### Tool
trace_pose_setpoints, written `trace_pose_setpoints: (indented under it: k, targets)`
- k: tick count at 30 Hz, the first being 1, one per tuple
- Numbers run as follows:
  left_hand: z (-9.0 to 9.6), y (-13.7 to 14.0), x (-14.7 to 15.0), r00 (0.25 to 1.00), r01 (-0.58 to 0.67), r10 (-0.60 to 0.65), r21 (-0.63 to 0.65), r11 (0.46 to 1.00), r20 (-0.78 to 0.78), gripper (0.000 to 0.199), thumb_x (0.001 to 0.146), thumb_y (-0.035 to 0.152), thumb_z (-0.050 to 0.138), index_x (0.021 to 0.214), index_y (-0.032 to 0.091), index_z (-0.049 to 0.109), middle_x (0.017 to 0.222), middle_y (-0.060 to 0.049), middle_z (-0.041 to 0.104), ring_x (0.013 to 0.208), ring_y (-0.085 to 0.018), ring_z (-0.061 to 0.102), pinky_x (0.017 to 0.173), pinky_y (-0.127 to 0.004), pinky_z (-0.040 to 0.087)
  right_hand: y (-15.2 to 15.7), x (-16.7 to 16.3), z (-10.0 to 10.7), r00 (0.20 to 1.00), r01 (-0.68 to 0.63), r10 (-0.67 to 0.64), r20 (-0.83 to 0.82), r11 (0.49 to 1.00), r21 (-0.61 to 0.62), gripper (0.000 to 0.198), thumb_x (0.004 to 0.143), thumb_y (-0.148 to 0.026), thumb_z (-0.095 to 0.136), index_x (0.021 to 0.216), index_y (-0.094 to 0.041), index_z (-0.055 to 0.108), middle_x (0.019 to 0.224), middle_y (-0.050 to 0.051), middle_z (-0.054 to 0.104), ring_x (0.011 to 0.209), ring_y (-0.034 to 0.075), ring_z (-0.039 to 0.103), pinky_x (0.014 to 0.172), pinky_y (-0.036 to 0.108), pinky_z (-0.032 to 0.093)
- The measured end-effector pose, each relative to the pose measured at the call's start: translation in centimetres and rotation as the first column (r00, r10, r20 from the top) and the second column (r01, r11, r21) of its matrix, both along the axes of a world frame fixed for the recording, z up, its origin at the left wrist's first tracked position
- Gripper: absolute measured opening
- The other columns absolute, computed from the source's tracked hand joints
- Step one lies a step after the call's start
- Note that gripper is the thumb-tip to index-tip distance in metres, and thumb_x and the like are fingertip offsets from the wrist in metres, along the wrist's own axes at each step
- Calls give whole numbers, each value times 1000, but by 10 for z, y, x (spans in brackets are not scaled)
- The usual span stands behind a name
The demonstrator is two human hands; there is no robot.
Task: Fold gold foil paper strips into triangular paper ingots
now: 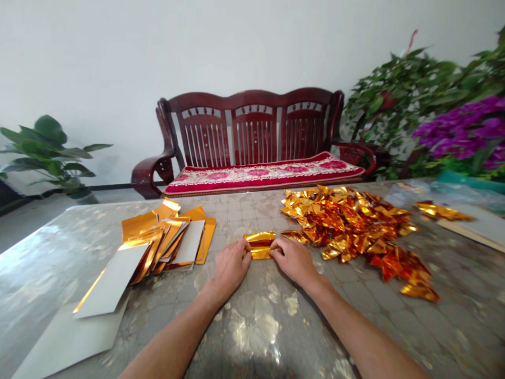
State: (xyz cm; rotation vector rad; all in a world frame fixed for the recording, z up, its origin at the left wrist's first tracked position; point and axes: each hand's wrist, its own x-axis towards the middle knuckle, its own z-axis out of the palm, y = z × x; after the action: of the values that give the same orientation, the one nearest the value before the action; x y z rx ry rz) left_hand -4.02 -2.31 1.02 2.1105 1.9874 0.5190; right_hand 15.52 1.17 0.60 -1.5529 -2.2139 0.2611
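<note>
A small sheet of gold foil paper (260, 245) lies at the middle of the table, creased across and partly folded. My left hand (232, 259) pinches its left end between thumb and fingers. At the right end, my right hand (292, 259) grips the same sheet, fingertips closed on it. To the left is a loose stack of gold foil sheets (169, 239), some with pale backs turned up. A heap of folded gold foil pieces (343, 223) spreads to the right, one piece lying close to my right hand.
The patterned table cover (252, 326) is glossy. Pale sheets (74, 334) lie at the front left. Clear plastic (414, 192) and a board (477, 231) with one folded foil piece (444, 211) are at the right. Beyond the table stands a wooden bench (252, 131); plants flank it.
</note>
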Motion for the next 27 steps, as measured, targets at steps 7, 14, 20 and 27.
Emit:
trace_pose_setpoints:
  k: [7,14,20,27]
  targets:
    - [-5,-1,-2,990,131,-121,170,977,-72,14,94,22,55,96,23,69,98,-4,65,98,-22,56,84,-31,44,1,-1,-2,999,52,-52,-5,999,3,3,84,-25,65,85,-24,64,82,-1,70,81,18,61,68,27,32]
    - [-6,-12,4,906,371,-334,109,922,-260,23,98,21,49,110,27,68,101,-4,63,97,-20,55,84,-31,47,-6,-2,-4,996,9,-23,84,986,168,4,89,-25,65,87,-22,65,91,3,67,89,21,56,77,30,37]
    - [-1,-22,16,883,338,-290,71,938,-370,21,97,19,50,114,22,62,103,-6,61,97,-22,55,84,-35,49,-20,-7,-3,930,-320,248,273,911,261,14,96,-18,56,95,-22,70,95,5,68,95,22,55,83,33,40]
    - [3,-30,17,866,312,-276,18,950,-418,20,96,16,48,111,19,61,104,-7,62,99,-24,57,86,-38,50,-26,3,-3,932,-314,266,247,932,182,23,94,-14,56,110,-22,71,107,5,72,102,22,59,88,35,44]
